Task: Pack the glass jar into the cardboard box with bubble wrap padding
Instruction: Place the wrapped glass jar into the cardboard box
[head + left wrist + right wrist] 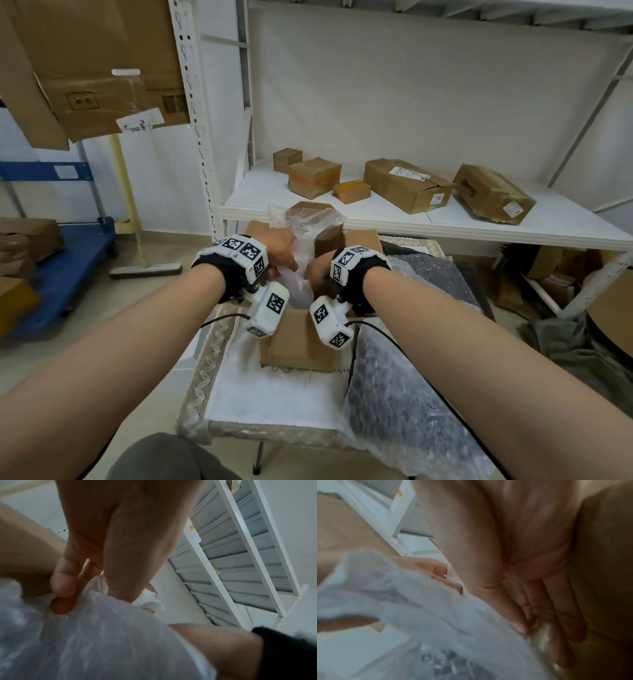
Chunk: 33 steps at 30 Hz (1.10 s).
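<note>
An open cardboard box (301,339) stands on a small table covered with a white cloth (267,394). Crumpled clear bubble wrap (301,260) rises out of the box, and both hands reach into it. My left hand (281,253) pinches the bubble wrap (102,635) between thumb and fingers (61,588). My right hand (317,270) is lower, between the wrap and the brown box wall (604,574); its fingers (559,622) are straight and press downward beside the bubble wrap (419,601). The glass jar is hidden; I cannot make it out inside the wrap.
A large loose sheet of bubble wrap (411,359) lies on the table right of the box. Behind stands a white shelf (445,222) carrying several cardboard boxes (407,185). On the floor at the left are a blue cart (68,260) and a floor squeegee (145,269).
</note>
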Available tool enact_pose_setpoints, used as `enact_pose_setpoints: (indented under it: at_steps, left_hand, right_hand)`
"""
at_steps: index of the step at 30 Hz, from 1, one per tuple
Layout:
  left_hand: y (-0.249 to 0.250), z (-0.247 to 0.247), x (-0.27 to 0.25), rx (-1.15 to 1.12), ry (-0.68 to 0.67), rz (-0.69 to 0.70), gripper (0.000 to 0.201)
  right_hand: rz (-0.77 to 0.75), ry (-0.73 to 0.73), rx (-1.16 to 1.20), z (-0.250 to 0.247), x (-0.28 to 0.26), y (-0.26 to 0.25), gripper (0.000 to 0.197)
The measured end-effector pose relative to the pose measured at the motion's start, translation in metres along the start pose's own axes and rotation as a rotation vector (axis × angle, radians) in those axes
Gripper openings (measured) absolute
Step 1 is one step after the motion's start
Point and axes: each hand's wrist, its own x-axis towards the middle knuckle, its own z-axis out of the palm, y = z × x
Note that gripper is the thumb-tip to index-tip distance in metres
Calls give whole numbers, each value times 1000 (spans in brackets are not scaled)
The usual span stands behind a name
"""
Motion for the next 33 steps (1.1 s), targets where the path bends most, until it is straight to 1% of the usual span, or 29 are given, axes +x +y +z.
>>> enact_pose_setpoints:
  at_steps: [1, 2, 4, 7, 9, 11, 14, 16, 20, 23, 26, 30, 33]
  left_hand:
    - [0, 0, 0, 11, -8, 7, 32]
    - [1, 0, 0, 20, -21, 13, 32]
    - [2, 1, 1, 33, -40, 16, 31]
    - [3, 4, 4, 84, -44, 13, 28]
    - [3, 5, 6, 137, -25, 26, 32]
    - [3, 3, 4, 261, 33, 38, 34]
    - [3, 0, 2, 346, 89, 27, 32]
    - [4, -1, 3, 340, 91, -1, 33]
    - [7, 1, 2, 312, 109, -18, 36]
    - [12, 4, 4, 329, 135, -17, 36]
    - [19, 7, 3, 351, 176, -8, 36]
    - [18, 14, 5, 372, 127, 11, 35]
    - [19, 14, 8, 305, 90, 16, 34]
  right_hand:
    - [29, 4, 44, 3, 12, 2, 31]
    - [24, 11, 109, 4, 19, 5, 27]
    - [-24, 32, 221, 2, -3, -3, 23]
    - [-66, 69, 475, 1, -24, -9, 20]
    - [-108, 187, 637, 0, -30, -11, 25]
    - [-107, 322, 767, -2, -35, -13, 27]
    - [-70, 472, 882, -7, -40, -13, 11]
    - [-101, 548, 961, -5, -41, -11, 17]
    - [-169, 696, 1115, 1, -45, -9, 15]
    - [-212, 791, 1156, 4, -47, -4, 15]
    - [-263, 889, 1092, 3, -51, 2, 14]
    - [-269, 1074, 926, -7, -65, 13, 12]
    - [-263, 1207, 946, -19, -70, 28, 16]
